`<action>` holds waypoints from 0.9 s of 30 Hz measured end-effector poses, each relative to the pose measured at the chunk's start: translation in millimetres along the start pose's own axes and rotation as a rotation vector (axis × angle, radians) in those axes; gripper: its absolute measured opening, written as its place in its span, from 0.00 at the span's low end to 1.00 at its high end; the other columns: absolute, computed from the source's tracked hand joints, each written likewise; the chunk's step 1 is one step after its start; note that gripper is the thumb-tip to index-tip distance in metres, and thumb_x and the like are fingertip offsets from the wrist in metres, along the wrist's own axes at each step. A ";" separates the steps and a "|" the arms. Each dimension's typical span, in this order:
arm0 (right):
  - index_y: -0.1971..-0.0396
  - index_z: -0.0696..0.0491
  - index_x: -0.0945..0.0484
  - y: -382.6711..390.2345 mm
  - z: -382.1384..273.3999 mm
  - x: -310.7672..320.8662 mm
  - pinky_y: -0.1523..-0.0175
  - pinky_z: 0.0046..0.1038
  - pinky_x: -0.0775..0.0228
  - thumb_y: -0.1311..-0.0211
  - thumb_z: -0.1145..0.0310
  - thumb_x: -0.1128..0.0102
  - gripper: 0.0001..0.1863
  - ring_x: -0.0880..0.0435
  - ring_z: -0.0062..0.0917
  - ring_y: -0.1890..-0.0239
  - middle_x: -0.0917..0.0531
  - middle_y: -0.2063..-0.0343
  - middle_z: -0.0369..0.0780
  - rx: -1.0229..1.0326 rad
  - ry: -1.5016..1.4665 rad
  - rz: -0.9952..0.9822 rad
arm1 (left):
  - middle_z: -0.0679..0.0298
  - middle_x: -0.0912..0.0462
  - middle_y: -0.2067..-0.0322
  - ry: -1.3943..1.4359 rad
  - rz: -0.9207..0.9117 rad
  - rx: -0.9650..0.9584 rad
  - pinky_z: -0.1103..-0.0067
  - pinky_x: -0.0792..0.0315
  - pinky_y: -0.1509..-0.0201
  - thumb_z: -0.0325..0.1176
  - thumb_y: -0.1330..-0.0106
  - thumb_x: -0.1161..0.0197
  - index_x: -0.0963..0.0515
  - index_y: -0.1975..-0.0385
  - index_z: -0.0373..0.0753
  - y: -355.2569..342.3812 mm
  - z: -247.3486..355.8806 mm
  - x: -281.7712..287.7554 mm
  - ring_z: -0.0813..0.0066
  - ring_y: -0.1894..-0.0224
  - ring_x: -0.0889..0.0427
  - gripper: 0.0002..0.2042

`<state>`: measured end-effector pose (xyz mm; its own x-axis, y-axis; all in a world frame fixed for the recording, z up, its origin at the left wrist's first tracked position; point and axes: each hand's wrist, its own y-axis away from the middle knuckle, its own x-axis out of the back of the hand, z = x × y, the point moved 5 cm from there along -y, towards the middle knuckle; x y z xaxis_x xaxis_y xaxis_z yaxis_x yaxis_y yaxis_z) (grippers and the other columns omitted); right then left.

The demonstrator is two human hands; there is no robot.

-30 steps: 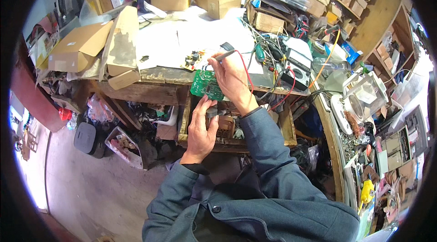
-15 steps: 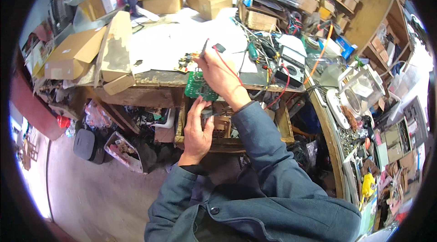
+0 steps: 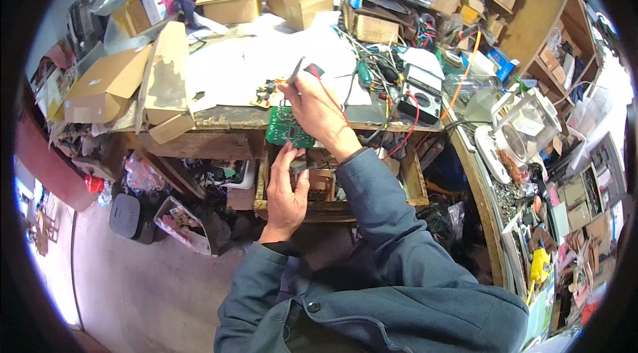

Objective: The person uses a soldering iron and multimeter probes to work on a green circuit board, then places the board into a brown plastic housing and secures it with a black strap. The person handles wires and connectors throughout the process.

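A green circuit board (image 3: pixel 282 130) is held over the front edge of the bench, above an open drawer (image 3: pixel 415 177). My left hand (image 3: pixel 287 197) grips its near edge, with fingertips and thumb closed around it. From the right, my right hand (image 3: pixel 319 114) reaches over the board, closed on a pair of test probes (image 3: pixel 296 72), their handles pointing up. The probe tips are hidden beneath my fingers, so contact with the board cannot be seen. A red lead (image 3: pixel 334 99) trails from that hand. Right of it stands an analog multimeter (image 3: pixel 422 90), with another red lead plugged in.
A small board with components (image 3: pixel 266 94) lies behind the green one on the bench. Tangled cables (image 3: pixel 382 64) and a green-handled tool (image 3: pixel 364 74) lie near the meter. Cardboard boxes (image 3: pixel 109 84) fill the left side. The right side bench (image 3: pixel 488 220) is cluttered with parts.
The whole view has shifted slightly. Both hands keep nearly the same pose, and the board shows a little more of its face.
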<state>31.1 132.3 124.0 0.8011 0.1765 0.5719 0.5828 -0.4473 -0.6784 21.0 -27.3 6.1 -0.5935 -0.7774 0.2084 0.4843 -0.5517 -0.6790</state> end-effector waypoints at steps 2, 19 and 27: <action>0.60 0.60 0.21 0.7 0.5 5.6 0.63 0.39 0.25 0.25 0.65 0.37 0.11 0.15 0.44 0.68 0.16 0.71 0.48 0.056 -0.062 0.080 | 0.45 0.27 0.32 0.031 -0.007 -0.007 0.63 0.30 0.29 0.26 0.26 0.39 0.31 0.32 0.33 -0.4 1.6 -2.3 0.49 0.34 0.22 0.24; 0.57 0.55 0.25 0.2 -7.5 -7.6 0.68 0.45 0.25 0.29 0.60 0.34 0.14 0.14 0.50 0.70 0.15 0.72 0.49 0.069 0.104 0.026 | 0.49 0.21 0.37 -0.040 0.004 -0.011 0.63 0.37 0.25 0.28 0.25 0.42 0.30 0.34 0.32 -3.6 6.8 1.7 0.50 0.29 0.28 0.21; 0.53 0.54 0.23 1.0 -4.5 -6.5 0.69 0.45 0.25 0.27 0.58 0.36 0.15 0.15 0.48 0.73 0.16 0.75 0.47 0.129 0.083 0.077 | 0.48 0.21 0.37 -0.037 -0.005 -0.003 0.62 0.37 0.25 0.27 0.25 0.42 0.30 0.34 0.32 -4.7 5.7 0.2 0.50 0.30 0.27 0.21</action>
<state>25.9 126.7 121.7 0.8334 0.0706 0.5482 0.5368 -0.3394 -0.7724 22.3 -26.6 13.4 -0.5721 -0.7851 0.2374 0.4790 -0.5548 -0.6802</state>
